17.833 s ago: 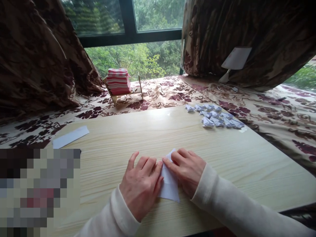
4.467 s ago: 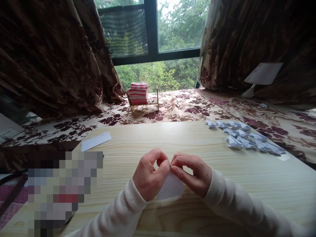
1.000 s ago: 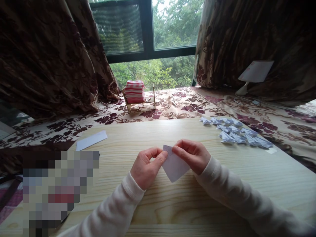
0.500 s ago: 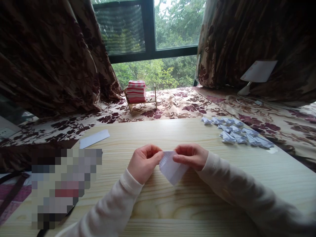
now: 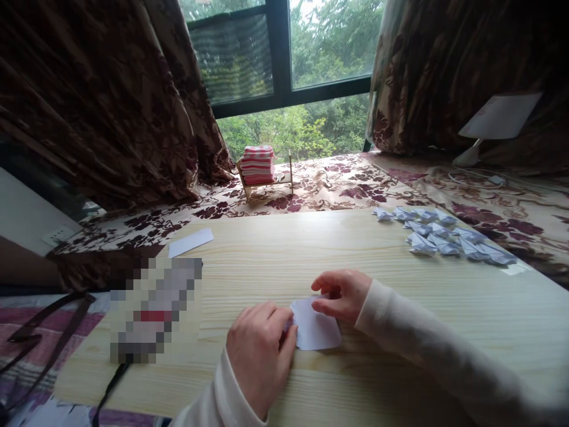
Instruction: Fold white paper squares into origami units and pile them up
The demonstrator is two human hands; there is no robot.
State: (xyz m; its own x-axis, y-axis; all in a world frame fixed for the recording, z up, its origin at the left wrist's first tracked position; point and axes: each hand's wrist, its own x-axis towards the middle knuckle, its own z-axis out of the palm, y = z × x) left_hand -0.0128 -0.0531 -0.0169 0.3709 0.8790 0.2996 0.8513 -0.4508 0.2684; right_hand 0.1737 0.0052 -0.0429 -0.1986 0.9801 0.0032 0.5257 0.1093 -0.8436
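A small white sheet of paper (image 5: 317, 329) lies on the pale wooden table in front of me. My left hand (image 5: 262, 350) grips its left edge, thumb and curled fingers closed on it. Over the upper right corner is my right hand (image 5: 344, 293), its thumb and fingers apart; whether the thumb touches the paper I cannot tell. Several folded white paper pieces (image 5: 438, 237) sit in a group at the far right of the table. A white paper strip (image 5: 191, 242) rests near the far left edge.
The wooden table (image 5: 267, 255) has a blurred-out object (image 5: 157, 308) with a black strap on its left. Behind it, a floral-covered ledge (image 5: 338, 184) holds a small wooden rack with folded pink-striped cloths (image 5: 258, 165) and a white lamp (image 5: 500, 115). Dark curtains frame the window.
The paper has come down from between both hands onto the table. My right hand has let go and spread its fingers; my left hand has moved nearer. The view has turned left.
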